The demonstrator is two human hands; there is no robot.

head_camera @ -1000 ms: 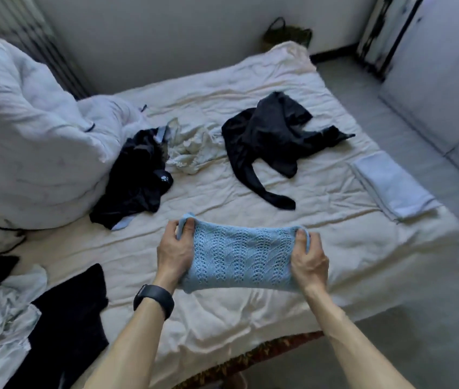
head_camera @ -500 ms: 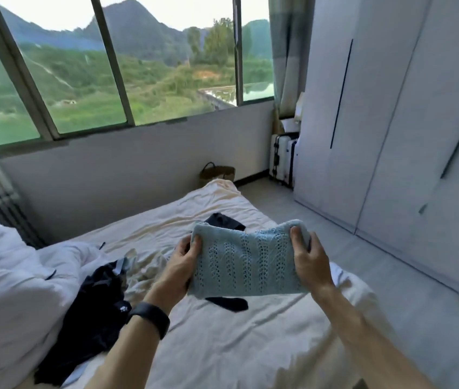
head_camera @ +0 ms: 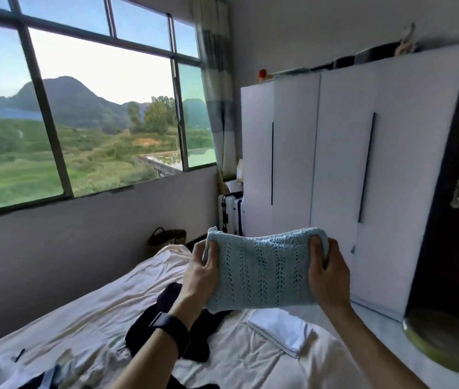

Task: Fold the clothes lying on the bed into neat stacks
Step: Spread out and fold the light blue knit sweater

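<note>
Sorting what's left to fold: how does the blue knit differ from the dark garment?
The blue knit is held up by the left hand and right hand; the dark garment lies on the bed. The knit is folded flat; the dark garment is crumpled. The knit is pale openwork; the dark garment looks plain. Both are clothes.

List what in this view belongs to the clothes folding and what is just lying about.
Job: blue knit garment, gripped at its ends by the left hand and right hand; dark garment on the bed; folded white cloth near the bed's edge.
Lying about: woven basket, suitcase, wardrobe.
</note>
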